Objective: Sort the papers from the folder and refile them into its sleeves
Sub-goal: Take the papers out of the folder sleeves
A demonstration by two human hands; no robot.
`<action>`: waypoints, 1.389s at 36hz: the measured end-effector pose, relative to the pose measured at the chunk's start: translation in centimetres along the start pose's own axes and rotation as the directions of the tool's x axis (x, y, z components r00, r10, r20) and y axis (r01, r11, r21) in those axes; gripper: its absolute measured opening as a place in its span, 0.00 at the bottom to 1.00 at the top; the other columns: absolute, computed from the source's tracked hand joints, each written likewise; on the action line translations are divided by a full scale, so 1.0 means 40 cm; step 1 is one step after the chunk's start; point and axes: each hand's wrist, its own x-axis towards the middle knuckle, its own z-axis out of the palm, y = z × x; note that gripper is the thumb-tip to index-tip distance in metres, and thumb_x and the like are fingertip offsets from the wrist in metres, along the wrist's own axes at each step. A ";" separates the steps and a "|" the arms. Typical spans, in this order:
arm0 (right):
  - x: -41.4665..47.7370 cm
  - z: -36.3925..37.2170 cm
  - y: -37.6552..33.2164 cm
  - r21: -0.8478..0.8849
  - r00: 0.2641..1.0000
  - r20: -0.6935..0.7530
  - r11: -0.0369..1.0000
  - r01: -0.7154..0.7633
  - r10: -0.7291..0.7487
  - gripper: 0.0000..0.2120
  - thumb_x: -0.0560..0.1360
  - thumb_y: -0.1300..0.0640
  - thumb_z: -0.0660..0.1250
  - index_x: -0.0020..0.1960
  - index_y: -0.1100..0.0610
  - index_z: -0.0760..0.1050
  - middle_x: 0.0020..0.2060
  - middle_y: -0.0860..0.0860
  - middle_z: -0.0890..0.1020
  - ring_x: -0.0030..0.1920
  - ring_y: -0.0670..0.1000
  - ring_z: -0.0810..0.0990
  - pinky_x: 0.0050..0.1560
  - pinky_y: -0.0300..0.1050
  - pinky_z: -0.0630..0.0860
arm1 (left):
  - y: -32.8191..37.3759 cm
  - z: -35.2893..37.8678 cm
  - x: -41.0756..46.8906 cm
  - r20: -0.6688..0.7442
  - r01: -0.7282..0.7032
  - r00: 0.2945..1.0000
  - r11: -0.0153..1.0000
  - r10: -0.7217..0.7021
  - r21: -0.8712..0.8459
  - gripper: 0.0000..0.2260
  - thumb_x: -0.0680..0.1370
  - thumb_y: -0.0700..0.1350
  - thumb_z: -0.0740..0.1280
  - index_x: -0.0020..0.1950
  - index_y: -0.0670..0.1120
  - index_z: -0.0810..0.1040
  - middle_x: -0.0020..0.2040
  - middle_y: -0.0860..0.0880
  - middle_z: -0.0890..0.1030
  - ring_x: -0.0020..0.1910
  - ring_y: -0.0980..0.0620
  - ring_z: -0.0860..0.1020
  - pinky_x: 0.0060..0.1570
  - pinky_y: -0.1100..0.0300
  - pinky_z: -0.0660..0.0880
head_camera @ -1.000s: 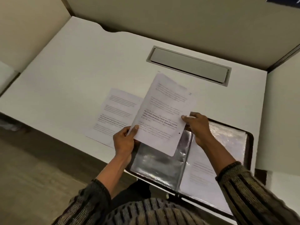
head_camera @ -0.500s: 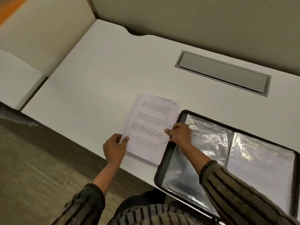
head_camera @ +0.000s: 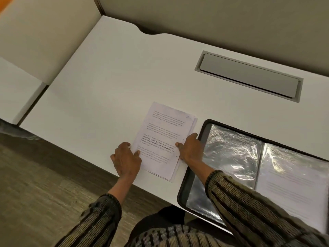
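Papers stacked on the counter (head_camera: 106, 86) beside the open folder (head_camera: 191, 175).
The papers (head_camera: 163, 136) lay flat. The left hand (head_camera: 126, 159) pinched their near-left edge, thumb on top, while the right hand (head_camera: 191, 148) lay straight-fingered along the right edge. Light, limp sheets would likely slide apart, so they were best held by both side edges.

A white table (head_camera: 106, 82) fills the corner, boxed in by plain beige partition walls at the back (head_camera: 213, 16) and on the left (head_camera: 46, 36), with a shallow notch (head_camera: 153, 32) cut into its far edge and a long grey cable flap (head_camera: 249, 76) set flush into its top near the back wall. Beyond the left partition lies another white surface (head_camera: 16, 97), a dark gap between the two, and a scrap of orange (head_camera: 4, 3) shows in the top corner. Grey-brown, wood-grained floor (head_camera: 35, 184) runs below the near edge, under soft, even light.
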 end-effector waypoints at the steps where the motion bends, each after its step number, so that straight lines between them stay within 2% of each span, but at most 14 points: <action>1: -0.001 -0.005 -0.004 0.012 1.000 0.000 1.000 -0.008 0.008 0.29 0.76 0.46 0.77 0.63 0.58 0.63 0.43 0.53 0.84 0.36 0.53 0.85 0.39 0.49 0.83 | 0.002 0.000 -0.002 -0.003 -0.013 1.000 1.000 0.013 0.016 0.21 0.78 0.47 0.77 0.67 0.44 0.76 0.61 0.44 0.81 0.60 0.43 0.78 0.64 0.48 0.67; 4: -0.007 -0.016 -0.001 0.049 1.000 -0.021 0.999 -0.015 0.016 0.31 0.76 0.43 0.75 0.63 0.57 0.60 0.46 0.52 0.82 0.36 0.53 0.85 0.38 0.51 0.84 | 0.005 -0.001 -0.004 -0.009 -0.057 0.998 0.995 0.057 0.081 0.22 0.77 0.47 0.77 0.67 0.43 0.75 0.62 0.43 0.79 0.62 0.42 0.76 0.64 0.47 0.67; 8: -0.019 -0.045 0.045 0.131 0.999 -0.032 0.991 0.017 -0.013 0.30 0.75 0.38 0.74 0.65 0.51 0.62 0.52 0.50 0.82 0.43 0.55 0.86 0.50 0.54 0.83 | 0.025 -0.010 -0.012 -0.015 -0.072 0.997 0.996 0.073 0.050 0.23 0.77 0.46 0.77 0.68 0.43 0.74 0.64 0.42 0.78 0.63 0.41 0.76 0.67 0.44 0.68; 13: -0.099 -0.150 0.132 0.301 0.996 -0.054 0.950 0.085 -0.072 0.17 0.78 0.43 0.74 0.58 0.48 0.71 0.36 0.47 0.85 0.32 0.49 0.85 0.43 0.54 0.84 | 0.085 0.003 -0.065 -0.006 -0.206 0.979 0.978 0.205 -0.034 0.24 0.77 0.47 0.77 0.68 0.43 0.72 0.65 0.43 0.77 0.65 0.42 0.76 0.68 0.45 0.69; 16: -0.165 -0.206 0.211 0.245 0.982 -0.172 0.962 0.121 -0.080 0.13 0.79 0.42 0.72 0.57 0.47 0.73 0.35 0.44 0.84 0.35 0.44 0.84 0.41 0.49 0.82 | 0.152 0.027 -0.118 0.025 -0.357 0.933 0.930 0.360 -0.083 0.25 0.76 0.48 0.77 0.69 0.45 0.72 0.67 0.45 0.75 0.66 0.43 0.74 0.70 0.45 0.69; 19: -0.221 -0.246 0.304 0.174 0.951 -0.302 0.978 0.118 -0.061 0.11 0.80 0.43 0.71 0.57 0.46 0.73 0.39 0.42 0.82 0.40 0.41 0.82 0.40 0.44 0.79 | 0.231 0.060 -0.182 0.078 -0.520 0.845 0.846 0.530 -0.114 0.27 0.77 0.49 0.76 0.72 0.44 0.71 0.72 0.44 0.73 0.72 0.43 0.71 0.74 0.44 0.67; 22: -0.267 -0.278 0.389 0.153 0.921 -0.386 0.988 0.013 0.048 0.12 0.79 0.40 0.71 0.58 0.43 0.73 0.50 0.41 0.80 0.47 0.44 0.81 0.47 0.49 0.79 | 0.322 0.088 -0.252 0.163 -0.648 0.730 0.748 0.664 -0.145 0.29 0.79 0.53 0.73 0.76 0.43 0.70 0.77 0.43 0.68 0.77 0.43 0.66 0.77 0.44 0.63; 28: -0.349 -0.334 0.548 0.123 0.827 -0.507 0.971 -0.207 0.241 0.30 0.79 0.38 0.68 0.73 0.54 0.70 0.68 0.55 0.72 0.68 0.57 0.72 0.62 0.59 0.77 | 0.469 0.156 -0.398 0.317 -0.820 0.462 0.535 0.828 -0.204 0.29 0.80 0.57 0.70 0.78 0.49 0.66 0.82 0.47 0.62 0.80 0.44 0.62 0.80 0.46 0.62; 31: -0.375 -0.357 0.620 0.097 0.792 -0.503 0.933 -0.347 0.347 0.39 0.79 0.37 0.67 0.79 0.60 0.63 0.76 0.61 0.66 0.75 0.63 0.65 0.73 0.64 0.69 | 0.514 0.188 -0.456 0.404 -0.884 0.335 0.432 0.851 -0.176 0.31 0.82 0.58 0.69 0.81 0.47 0.65 0.84 0.45 0.58 0.82 0.43 0.58 0.83 0.46 0.56; 34: -0.397 -0.384 0.680 0.060 0.764 -0.490 0.891 -0.451 0.420 0.45 0.79 0.33 0.65 0.82 0.63 0.57 0.79 0.63 0.59 0.78 0.65 0.60 0.77 0.65 0.62 | 0.556 0.215 -0.512 0.443 -0.914 0.260 0.367 0.858 -0.174 0.31 0.82 0.57 0.69 0.80 0.46 0.65 0.85 0.44 0.56 0.83 0.42 0.55 0.82 0.43 0.58; 37: -0.416 -0.405 0.735 0.055 0.751 -0.467 0.863 -0.502 0.467 0.50 0.78 0.30 0.63 0.83 0.64 0.50 0.82 0.64 0.52 0.81 0.65 0.55 0.80 0.64 0.56 | 0.581 0.241 -0.565 0.470 -0.920 0.247 0.358 0.847 -0.160 0.33 0.83 0.57 0.68 0.82 0.44 0.62 0.87 0.42 0.51 0.85 0.41 0.51 0.83 0.45 0.53; 41: -0.433 -0.424 0.799 0.054 0.747 -0.443 0.846 -0.531 0.497 0.55 0.76 0.26 0.62 0.84 0.64 0.46 0.83 0.63 0.48 0.82 0.65 0.51 0.81 0.63 0.53 | 0.595 0.280 -0.608 0.530 -0.912 0.247 0.380 0.811 -0.157 0.42 0.82 0.62 0.66 0.87 0.45 0.50 0.87 0.46 0.39 0.86 0.46 0.40 0.83 0.48 0.44; 45: -0.448 -0.430 0.841 -0.044 0.753 -0.418 0.816 -0.576 0.509 0.58 0.73 0.20 0.55 0.83 0.65 0.51 0.83 0.65 0.49 0.82 0.65 0.52 0.80 0.63 0.55 | 0.581 0.322 -0.627 0.614 -0.913 0.269 0.400 0.742 -0.083 0.54 0.77 0.71 0.66 0.86 0.45 0.38 0.85 0.45 0.31 0.84 0.46 0.33 0.84 0.46 0.43; 50: -0.461 -0.419 0.877 -0.185 0.824 -0.377 0.837 -0.515 0.423 0.55 0.76 0.21 0.49 0.83 0.66 0.53 0.82 0.67 0.46 0.82 0.66 0.51 0.80 0.63 0.56 | 0.549 0.333 -0.639 0.675 -0.926 0.266 0.377 0.688 -0.020 0.59 0.75 0.74 0.65 0.83 0.45 0.28 0.81 0.45 0.23 0.81 0.45 0.25 0.84 0.43 0.42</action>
